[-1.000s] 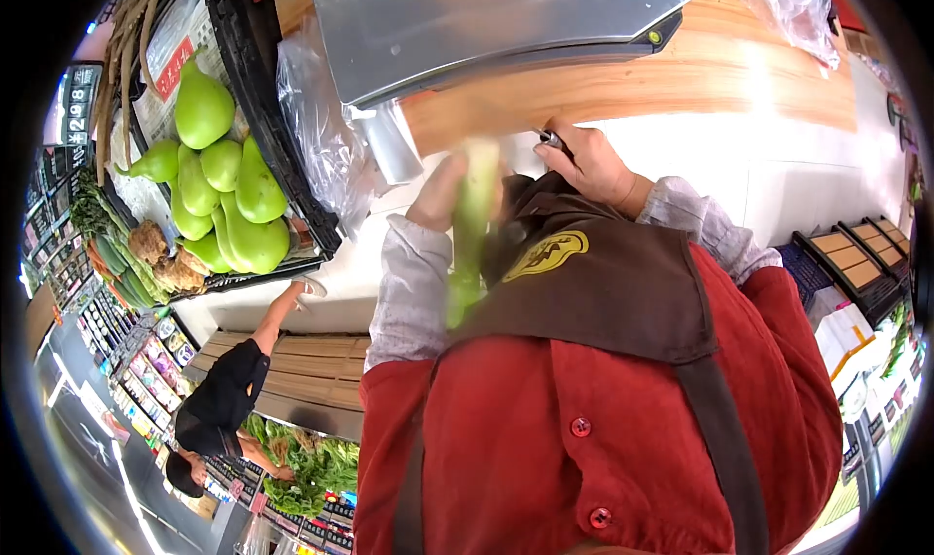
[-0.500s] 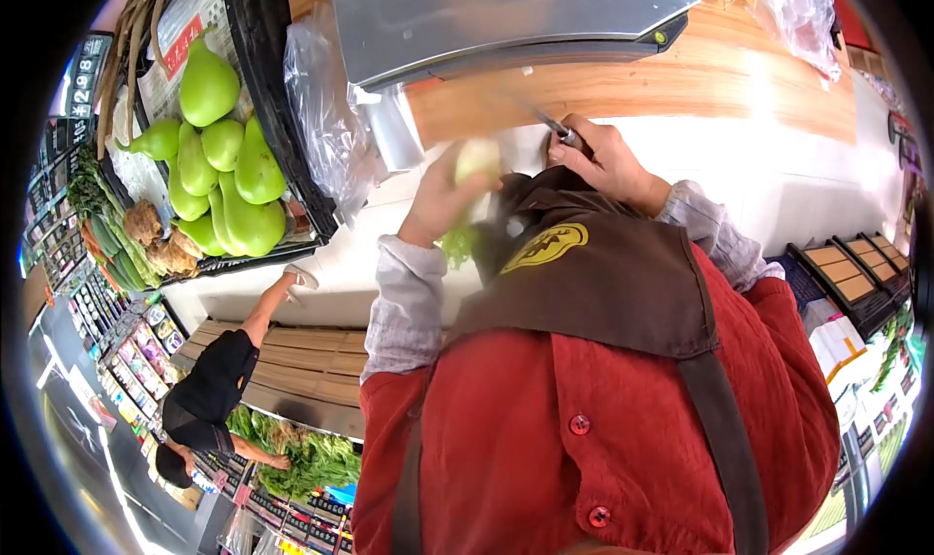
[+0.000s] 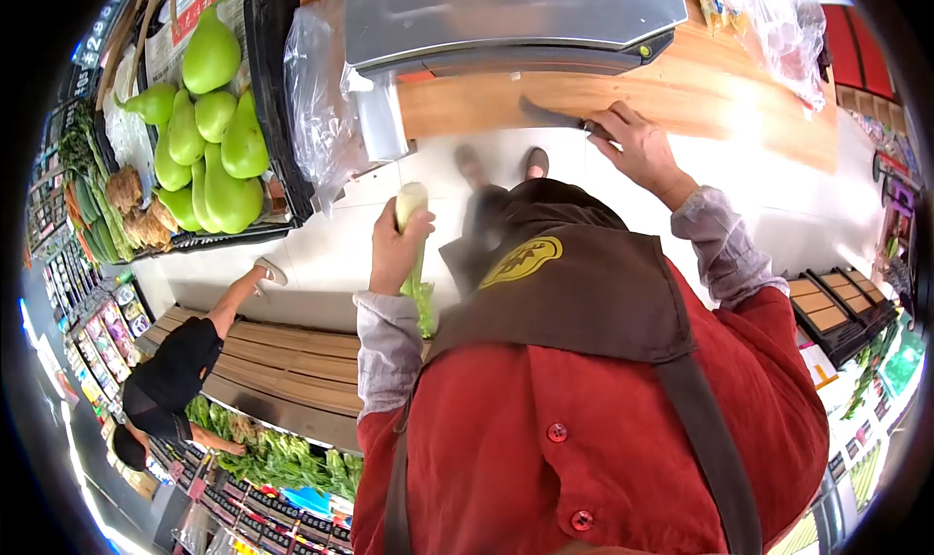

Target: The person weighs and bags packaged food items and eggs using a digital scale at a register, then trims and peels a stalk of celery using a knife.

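Note:
My left hand (image 3: 397,249) is closed around a leafy stalk vegetable (image 3: 413,203) with a thick pale end pointing up. Its green leaves hang below the fist, over the floor. At the front edge of the wooden counter (image 3: 467,105), my right hand (image 3: 634,148) has its fingers around the dark handle of a knife (image 3: 553,115). The blade points left over the counter top. Part of the handle is hidden by the fingers. The two hands are well apart, in front of my brown apron (image 3: 584,283).
A grey metal-topped device (image 3: 516,10) stands on the counter. Left of it are plastic bags (image 3: 316,98) and a black crate (image 3: 277,78) of green gourds (image 3: 209,137). More plastic bags (image 3: 778,30) lie at right. Another person (image 3: 170,370) bends over leafy greens (image 3: 292,453).
My right hand has moved right, bringing the knife over the counter edge. My left hand has moved left and down with the vegetable, widening the gap between the hands.

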Demonstrator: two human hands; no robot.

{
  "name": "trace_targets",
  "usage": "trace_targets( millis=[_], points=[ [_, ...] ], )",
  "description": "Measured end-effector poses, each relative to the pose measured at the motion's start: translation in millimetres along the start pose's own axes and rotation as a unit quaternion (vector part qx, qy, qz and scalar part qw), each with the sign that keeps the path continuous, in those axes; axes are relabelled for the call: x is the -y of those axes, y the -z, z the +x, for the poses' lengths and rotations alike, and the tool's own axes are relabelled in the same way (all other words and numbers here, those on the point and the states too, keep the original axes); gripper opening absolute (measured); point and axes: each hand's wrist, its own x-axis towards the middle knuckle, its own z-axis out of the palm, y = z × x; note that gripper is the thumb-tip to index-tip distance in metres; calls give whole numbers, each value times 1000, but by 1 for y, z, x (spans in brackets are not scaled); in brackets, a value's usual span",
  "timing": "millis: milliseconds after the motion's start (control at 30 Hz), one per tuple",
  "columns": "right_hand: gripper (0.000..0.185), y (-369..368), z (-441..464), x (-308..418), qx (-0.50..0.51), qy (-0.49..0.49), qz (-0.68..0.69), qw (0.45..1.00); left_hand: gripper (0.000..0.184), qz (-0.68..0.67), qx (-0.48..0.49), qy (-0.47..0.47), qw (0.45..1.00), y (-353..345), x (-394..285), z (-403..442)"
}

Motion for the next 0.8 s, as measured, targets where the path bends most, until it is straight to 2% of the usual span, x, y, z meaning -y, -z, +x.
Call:
trace_targets(
  millis=[67, 167, 267, 333, 400, 533, 600, 667, 733, 800],
  points=[
    [23, 2, 3, -8, -2, -48, 25, 999, 34, -61, -41, 28, 997, 1, 10, -12],
    [24, -21, 8, -17, -29, -66, 13, 997, 37, -76, -71, 29, 994, 1, 26, -21],
    [26, -45, 9, -1, -35, 4, 14, 999, 36, -90, -104, 37, 990, -2, 32, -27],
    [26, -46, 12, 22, 3, -22, 61, 998, 35, -98, -126, 51, 986, 2, 40, -28],
    [26, -52, 11, 30, -46, -21, 126, 991, 34, -108, -130, 52, 984, 6, 44, -30],
    [25, -42, 0, 16, -81, -61, 95, 990, 31, -91, -134, 58, 985, 17, 52, -35],
    [26, -23, -7, 0, -64, -31, -95, 993, 30, -57, -141, 40, 988, 27, 58, -45],
    [28, -12, -4, -15, -82, 53, -190, 977, 29, -51, -143, 28, 988, 34, 65, -54],
    [28, -7, 0, -12, -92, 64, -207, 972, 29, -40, -146, 20, 988, 39, 72, -62],
    [28, -18, 1, -27, -114, 20, -241, 964, 29, -47, -146, 16, 988, 42, 74, -72]
  ],
)
